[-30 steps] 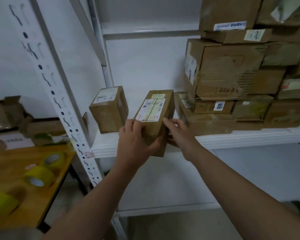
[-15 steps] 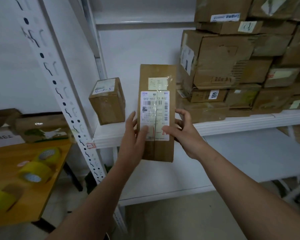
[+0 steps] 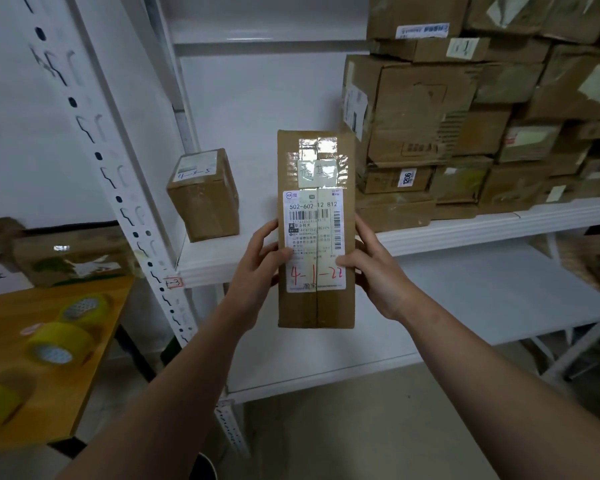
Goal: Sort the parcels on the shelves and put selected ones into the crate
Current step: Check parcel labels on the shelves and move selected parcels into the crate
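Holding the parcel (image 3: 316, 230) upright in front of the shelf (image 3: 465, 233) edge, we have our left hand (image 3: 257, 268) and right hand (image 3: 378, 271) in a curled grip round its sides, so loosening either could drop it.

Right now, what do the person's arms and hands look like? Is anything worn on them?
The left arm and right arm are bare to the picture's edge, no sleeve in view. The left hand and right hand wear no gloves; no watch, bracelet or ring shows.
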Motion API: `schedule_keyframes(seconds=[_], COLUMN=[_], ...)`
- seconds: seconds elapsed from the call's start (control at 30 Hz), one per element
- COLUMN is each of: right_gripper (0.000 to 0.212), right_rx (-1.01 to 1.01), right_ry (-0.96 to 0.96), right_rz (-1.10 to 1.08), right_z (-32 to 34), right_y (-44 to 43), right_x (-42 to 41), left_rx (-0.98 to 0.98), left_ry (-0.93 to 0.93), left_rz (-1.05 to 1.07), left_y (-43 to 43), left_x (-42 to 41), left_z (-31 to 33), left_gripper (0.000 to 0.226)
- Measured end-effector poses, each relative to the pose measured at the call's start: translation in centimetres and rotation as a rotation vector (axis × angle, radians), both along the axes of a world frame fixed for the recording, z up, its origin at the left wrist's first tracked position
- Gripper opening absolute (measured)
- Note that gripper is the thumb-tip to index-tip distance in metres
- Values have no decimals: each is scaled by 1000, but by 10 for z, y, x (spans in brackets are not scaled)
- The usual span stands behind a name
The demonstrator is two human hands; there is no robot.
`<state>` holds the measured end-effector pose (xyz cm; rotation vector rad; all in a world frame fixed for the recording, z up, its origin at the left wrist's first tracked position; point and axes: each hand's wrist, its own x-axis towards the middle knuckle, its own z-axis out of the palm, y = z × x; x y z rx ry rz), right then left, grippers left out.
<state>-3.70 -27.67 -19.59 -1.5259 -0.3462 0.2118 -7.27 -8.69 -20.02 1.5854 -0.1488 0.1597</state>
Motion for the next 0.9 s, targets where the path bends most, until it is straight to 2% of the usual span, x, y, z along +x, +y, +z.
schedule_keyframes(seconds=[0.3, 0.5, 0.73, 0.9], right_gripper=[81, 71, 85, 76], right_rx=[43, 94, 115, 132], right_ry=[-52, -62, -14, 12], right_rz=[-37, -111, -221, -355], right_z=[-9, -23, -43, -56], right_y=[-5, -28, -99, -187], right_x=[-7, -16, -33, -53], left_rx=[-47, -106, -93, -90], left_ry=[-33, -21, -19, 26], left_rz=[-5, -5, -134, -235], left_y=[-8, -36, -103, -190], left_x=[-5, -6, -5, 2], left_z=[-4, -23, -36, -49], left_gripper=[39, 52, 48, 55])
